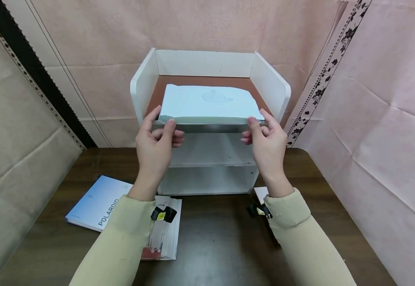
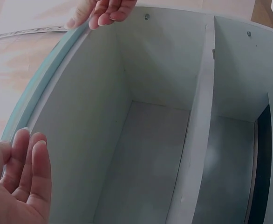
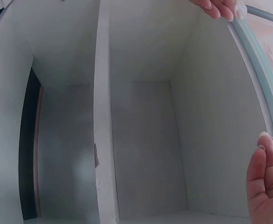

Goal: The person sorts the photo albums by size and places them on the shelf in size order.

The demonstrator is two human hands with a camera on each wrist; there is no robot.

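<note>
A light blue item with a whale drawing (image 1: 211, 101) lies flat at the top of a white shelf unit (image 1: 207, 63), over its brown top board (image 1: 196, 81). My left hand (image 1: 154, 149) pinches its front left corner between thumb and forefinger, and my right hand (image 1: 269, 149) pinches the front right corner the same way. The other fingers of both hands are loosely bent below the edge. In the left wrist view the item's blue edge (image 2: 48, 77) runs between both hands; the right wrist view shows that edge (image 3: 262, 79) along the shelf front.
Below are two open compartments (image 1: 211, 149). On the brown table (image 1: 211, 246), a blue book marked POLAROID (image 1: 98, 202) and a pale book or booklet (image 1: 171, 234) lie at the left, partly under my left sleeve. Another white-topped item (image 1: 261, 193) sits by my right wrist. Pink cloth hangs behind.
</note>
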